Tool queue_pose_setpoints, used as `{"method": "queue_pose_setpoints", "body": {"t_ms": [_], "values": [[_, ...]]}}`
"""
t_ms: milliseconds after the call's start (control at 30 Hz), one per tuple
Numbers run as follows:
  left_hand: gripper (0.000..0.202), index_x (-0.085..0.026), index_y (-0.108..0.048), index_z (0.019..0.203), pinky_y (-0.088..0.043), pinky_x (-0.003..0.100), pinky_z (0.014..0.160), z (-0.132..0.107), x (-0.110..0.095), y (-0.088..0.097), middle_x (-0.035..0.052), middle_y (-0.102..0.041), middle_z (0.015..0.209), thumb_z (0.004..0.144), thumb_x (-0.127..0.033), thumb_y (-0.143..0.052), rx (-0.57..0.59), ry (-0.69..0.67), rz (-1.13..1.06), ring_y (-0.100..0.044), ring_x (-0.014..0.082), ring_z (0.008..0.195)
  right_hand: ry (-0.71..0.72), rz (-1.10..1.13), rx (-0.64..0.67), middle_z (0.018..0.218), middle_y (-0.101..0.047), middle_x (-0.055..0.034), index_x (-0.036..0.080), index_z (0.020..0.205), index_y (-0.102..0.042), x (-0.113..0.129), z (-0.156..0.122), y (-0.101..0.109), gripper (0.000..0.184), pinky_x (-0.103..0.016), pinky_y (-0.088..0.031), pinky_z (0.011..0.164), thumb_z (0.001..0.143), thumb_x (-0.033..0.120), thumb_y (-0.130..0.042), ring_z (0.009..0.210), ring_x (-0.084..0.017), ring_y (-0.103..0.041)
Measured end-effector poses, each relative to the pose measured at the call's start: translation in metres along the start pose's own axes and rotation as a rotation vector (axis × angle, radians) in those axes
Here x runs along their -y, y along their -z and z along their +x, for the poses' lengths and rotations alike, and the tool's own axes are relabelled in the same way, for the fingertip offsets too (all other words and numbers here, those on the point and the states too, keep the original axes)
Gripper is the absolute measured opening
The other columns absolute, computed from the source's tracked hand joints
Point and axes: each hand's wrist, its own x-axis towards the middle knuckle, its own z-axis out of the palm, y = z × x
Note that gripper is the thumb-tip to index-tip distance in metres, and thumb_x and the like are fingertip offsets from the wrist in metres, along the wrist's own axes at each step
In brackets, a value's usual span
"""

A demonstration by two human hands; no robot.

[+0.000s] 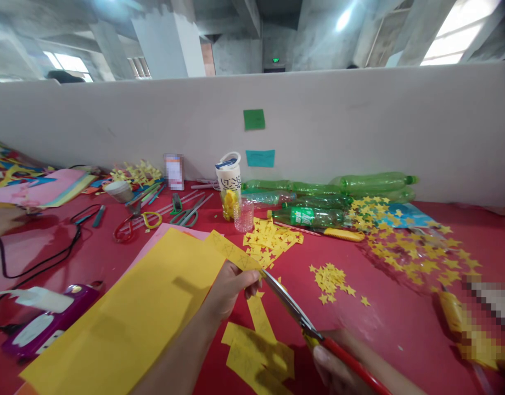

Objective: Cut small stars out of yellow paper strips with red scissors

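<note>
My left hand [230, 288] pinches a narrow strip of yellow paper [231, 251] with star outlines drawn on it, held above the red table [384, 323]. My right hand [338, 367], low at the frame's bottom edge, grips red-handled scissors [302, 321] whose blades point up-left and meet the strip beside my left fingers. A large yellow sheet [133, 318] lies under my left forearm on top of a pink sheet. Yellow offcut strips [258, 351] lie below the scissors. A small heap of cut yellow stars [330, 280] sits to the right.
Green plastic bottles [338, 189] lie along the grey partition [359, 120], with many yellow stars [404, 247] scattered in front. A white cup [229, 175], a clear glass [243, 215], spare scissors [153, 219], a purple device [50, 321] with cables and a yellow glue gun [462, 323] stand around.
</note>
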Motion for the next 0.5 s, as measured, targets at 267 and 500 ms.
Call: {"method": "queue_pose_setpoints", "body": {"t_ms": [267, 500], "values": [[0.021, -0.013, -0.061, 0.045, -0.027, 0.019, 0.036, 0.001, 0.0006, 0.0026, 0.0, -0.052, 0.039, 0.061, -0.026, -0.063, 0.017, 0.022, 0.032, -0.042, 0.0067, 0.035, 0.04, -0.057, 0.023, 0.063, -0.059, 0.0009, 0.013, 0.073, -0.063, 0.0027, 0.0047, 0.0021, 0.04, -0.025, -0.045, 0.055, 0.084, 0.051, -0.057, 0.058, -0.013, -0.057], [0.021, -0.013, -0.06, 0.045, -0.026, 0.019, 0.036, 0.0001, -0.0019, 0.0021, -0.0012, -0.048, 0.037, 0.06, -0.027, -0.063, 0.004, 0.036, 0.038, -0.041, 0.0064, 0.034, 0.072, -0.104, -0.173, 0.119, -0.058, -0.0066, 0.02, 0.114, -0.058, -0.0026, -0.001, -0.0026, 0.024, -0.039, -0.052, 0.082, 0.093, 0.029, -0.053, 0.097, -0.021, -0.06]]}}
